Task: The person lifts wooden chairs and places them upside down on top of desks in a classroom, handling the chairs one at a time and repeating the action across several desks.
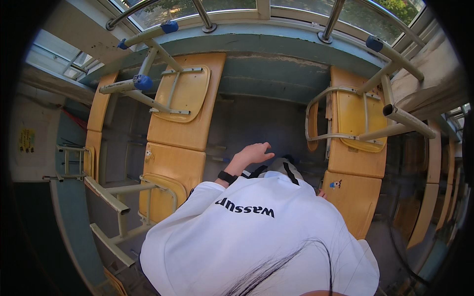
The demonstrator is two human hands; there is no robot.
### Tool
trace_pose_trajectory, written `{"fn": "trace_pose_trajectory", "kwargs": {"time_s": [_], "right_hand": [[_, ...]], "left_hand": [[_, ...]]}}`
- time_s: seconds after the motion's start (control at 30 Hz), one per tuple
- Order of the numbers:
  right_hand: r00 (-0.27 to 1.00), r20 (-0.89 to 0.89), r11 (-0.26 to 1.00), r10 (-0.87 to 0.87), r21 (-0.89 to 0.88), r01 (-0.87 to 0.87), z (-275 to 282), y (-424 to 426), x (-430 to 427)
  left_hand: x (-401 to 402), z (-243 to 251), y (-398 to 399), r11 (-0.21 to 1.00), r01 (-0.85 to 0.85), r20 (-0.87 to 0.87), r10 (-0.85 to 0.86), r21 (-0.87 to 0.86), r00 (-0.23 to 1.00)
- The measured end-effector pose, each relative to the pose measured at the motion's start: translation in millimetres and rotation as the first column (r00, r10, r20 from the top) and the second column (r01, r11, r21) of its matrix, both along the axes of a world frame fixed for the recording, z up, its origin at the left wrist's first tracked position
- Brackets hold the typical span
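My left hand [253,154], with a black band on its wrist, hangs over the dark aisle floor with fingers apart and nothing in it. Only a few fingertips of my right hand [322,193] show past the white shirt, close to the edge of a wooden desk [350,199] that bears a small cartoon sticker [336,184]; what that hand does is hidden. Upturned chairs with yellow wooden seats rest on desks: one at the upper left [183,94], one at the upper right [361,118] and one at the lower left [174,188].
Metal chair legs jut over the desk edges, some with blue caps [143,82]. Ahead, a green-blue wall [274,79] stands below windows with a steel railing [326,22]. A bunched curtain [440,81] hangs at the right. More desks [422,218] stand in rows farther right.
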State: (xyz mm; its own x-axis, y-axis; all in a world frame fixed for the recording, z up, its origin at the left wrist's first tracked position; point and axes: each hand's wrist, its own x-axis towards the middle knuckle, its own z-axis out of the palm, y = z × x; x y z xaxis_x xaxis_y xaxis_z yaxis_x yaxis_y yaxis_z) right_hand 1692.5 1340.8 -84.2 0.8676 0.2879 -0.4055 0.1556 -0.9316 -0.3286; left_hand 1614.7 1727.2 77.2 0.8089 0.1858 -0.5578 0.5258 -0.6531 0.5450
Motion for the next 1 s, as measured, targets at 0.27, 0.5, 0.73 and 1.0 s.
{"fn": "trace_pose_trajectory", "kwargs": {"time_s": [0.27, 0.5, 0.73, 1.0], "right_hand": [[0.988, -0.118, 0.994, -0.101, -0.053, 0.095, -15, -86, -127], [0.979, -0.126, 0.958, -0.158, -0.259, 0.121, -7, -92, -159], [0.971, -0.177, 0.932, -0.162, -0.350, 0.092, 15, -52, -152], [0.990, -0.124, 0.971, -0.064, -0.237, 0.033, 26, -1, -176]], "left_hand": [[-146, -29, -3, 0.994, -0.110, -0.013, 0.110, -0.019, 0.994], [-258, -47, -18, 0.978, -0.205, -0.117, 0.207, 0.028, 0.971], [-312, -55, -51, 0.964, -0.259, -0.133, 0.249, -0.061, 0.959], [-273, -75, -109, 0.976, -0.004, -0.108, -0.020, -0.217, 0.994]]}}
